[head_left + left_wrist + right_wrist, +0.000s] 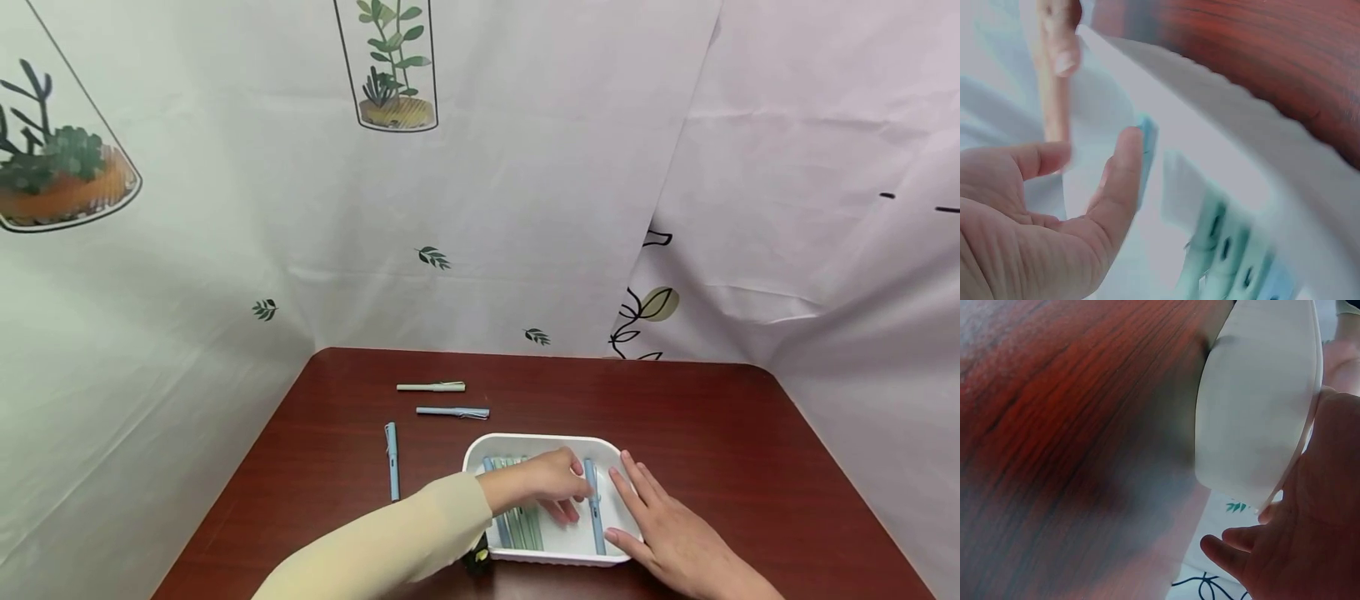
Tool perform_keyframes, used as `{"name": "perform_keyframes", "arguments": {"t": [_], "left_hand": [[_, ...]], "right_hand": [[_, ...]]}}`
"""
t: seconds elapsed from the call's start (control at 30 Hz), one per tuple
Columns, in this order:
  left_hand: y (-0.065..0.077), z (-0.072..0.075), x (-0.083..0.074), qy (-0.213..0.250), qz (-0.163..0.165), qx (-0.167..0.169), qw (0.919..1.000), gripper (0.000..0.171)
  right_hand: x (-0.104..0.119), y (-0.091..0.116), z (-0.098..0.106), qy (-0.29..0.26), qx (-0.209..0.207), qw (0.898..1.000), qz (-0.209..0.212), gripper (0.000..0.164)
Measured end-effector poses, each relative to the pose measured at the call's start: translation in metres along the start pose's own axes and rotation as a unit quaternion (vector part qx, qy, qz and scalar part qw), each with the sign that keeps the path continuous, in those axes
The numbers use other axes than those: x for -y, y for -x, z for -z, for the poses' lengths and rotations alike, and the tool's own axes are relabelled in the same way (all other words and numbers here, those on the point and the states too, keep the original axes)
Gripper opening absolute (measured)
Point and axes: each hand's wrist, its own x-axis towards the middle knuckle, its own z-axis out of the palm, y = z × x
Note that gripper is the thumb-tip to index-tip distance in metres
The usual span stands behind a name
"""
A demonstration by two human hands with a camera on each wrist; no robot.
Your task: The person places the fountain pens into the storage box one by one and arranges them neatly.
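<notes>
My left grip (553,485), fingers apart, by slim light-blue capped pen (597,525) in white rectangular plastic tray (540,437), near right wall. My right grip (675,525), fingers spread, touches tray's right rim.

In the head view we see soft, fairly bright light on the cloth (487,183), greenish at left and pinkish at right, with grey shadows in the folds. The table (720,442) reads darker. Wide-angle stretch slants the print (67,175) at the left edge. In the left wrist view we get a pale, washed-out haze; the tray (1207,135) and pens (1229,250) blur. The right wrist view is dimmer, the right hand (1313,512) shaded, with a dark shadow across the table and whitish glare in its upper-left corner.
</notes>
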Motion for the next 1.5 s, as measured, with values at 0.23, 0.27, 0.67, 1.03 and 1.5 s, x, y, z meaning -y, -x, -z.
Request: {"name": "perform_keyframes", "arguments": {"t": [0.23,0.27,0.67,1.03,1.5], "left_hand": [[0.016,0.023,-0.012,-0.067,-0.051,-0.02,0.9962,0.03],[0.018,0.026,-0.013,-0.074,-0.058,-0.026,0.9952,0.032],[0.046,0.075,-0.011,-0.13,-0.088,-0.067,0.9854,0.047],[0.059,0.118,0.007,-0.205,-0.103,-0.1,0.9682,0.047],[0.066,0.176,0.046,-0.288,-0.139,-0.136,0.9377,0.051]], "right_hand": [[0.0,0.0,0.0,-0.008,0.01,1.0,-0.007,0.076],[0.0,0.0,0.0,-0.009,0.012,1.0,-0.007,0.076],[0.0,0.0,0.0,-0.015,0.037,0.999,-0.023,0.079],[0.002,0.001,0.001,-0.012,0.032,0.999,-0.022,0.079],[0.001,0.001,0.0,-0.006,0.026,0.999,-0.021,0.079]]}}
